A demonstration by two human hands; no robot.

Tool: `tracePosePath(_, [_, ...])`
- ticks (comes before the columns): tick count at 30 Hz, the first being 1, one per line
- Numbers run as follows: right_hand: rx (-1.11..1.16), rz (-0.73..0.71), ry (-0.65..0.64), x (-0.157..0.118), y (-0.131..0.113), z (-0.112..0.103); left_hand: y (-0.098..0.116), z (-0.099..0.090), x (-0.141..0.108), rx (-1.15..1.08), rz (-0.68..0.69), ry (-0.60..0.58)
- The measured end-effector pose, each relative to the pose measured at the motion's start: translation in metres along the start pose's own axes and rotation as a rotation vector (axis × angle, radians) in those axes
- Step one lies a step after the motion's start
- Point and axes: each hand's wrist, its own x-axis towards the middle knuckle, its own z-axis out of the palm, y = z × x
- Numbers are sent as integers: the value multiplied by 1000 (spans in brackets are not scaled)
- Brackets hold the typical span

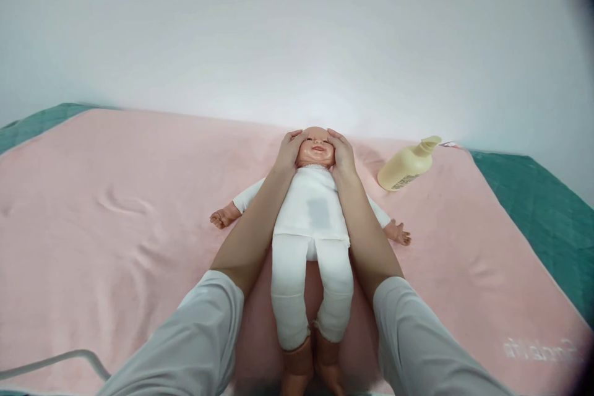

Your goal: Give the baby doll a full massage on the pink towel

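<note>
A baby doll (pixel 312 204) in a white cloth top and leggings lies on its back, head toward the wall. My left hand (pixel 291 150) cups the left side of its head, fingers curved against the temple and cheek. On the opposite side, my right hand (pixel 341 151) is pressed to the head in the same way. Both forearms run along the doll's body, over its upper arms, hiding parts of them. A grey patch shows on the front of the top. The bare feet reach the bottom edge of the view.
Under the doll is a pink blanket (pixel 139 198), with a green quilted cover (pixel 533 210) showing past its edges. A yellow pump bottle (pixel 406 166) leans to the right of the doll's head. A grey cable (pixel 60 357) lies at the lower left. A white wall (pixel 278 31) rises behind.
</note>
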Motion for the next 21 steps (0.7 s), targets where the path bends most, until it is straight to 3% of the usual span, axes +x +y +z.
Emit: tracePosePath(21, [-9,-1,15,7,3,-2,3,1,-3,9,-19,21])
